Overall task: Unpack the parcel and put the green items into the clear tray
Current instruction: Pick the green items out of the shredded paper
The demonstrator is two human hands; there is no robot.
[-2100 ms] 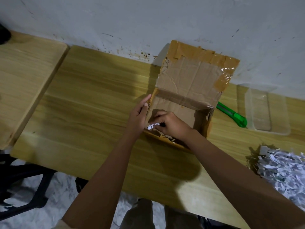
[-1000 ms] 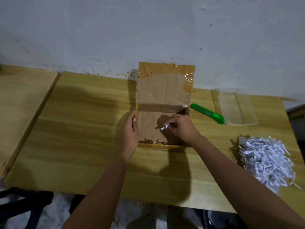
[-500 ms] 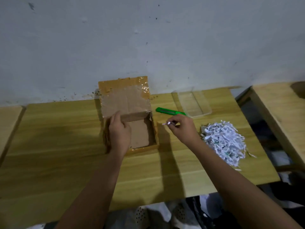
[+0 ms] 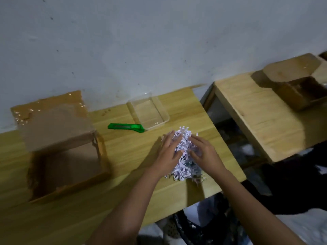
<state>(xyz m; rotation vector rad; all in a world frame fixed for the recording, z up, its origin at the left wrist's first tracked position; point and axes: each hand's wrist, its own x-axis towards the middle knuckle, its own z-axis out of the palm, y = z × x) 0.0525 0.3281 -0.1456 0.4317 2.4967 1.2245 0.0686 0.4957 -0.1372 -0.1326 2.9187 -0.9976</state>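
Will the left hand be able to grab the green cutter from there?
Probably yes. The left hand rests on the shredded paper, and only bare table lies between it and the green cutter beside the clear tray.

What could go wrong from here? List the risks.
The left hand and right hand dig into the shredded paper near the table edge: shreds may spill off. Small green items could stay buried in that pile. The green cutter lies right by the clear tray: a careless reach may knock it.
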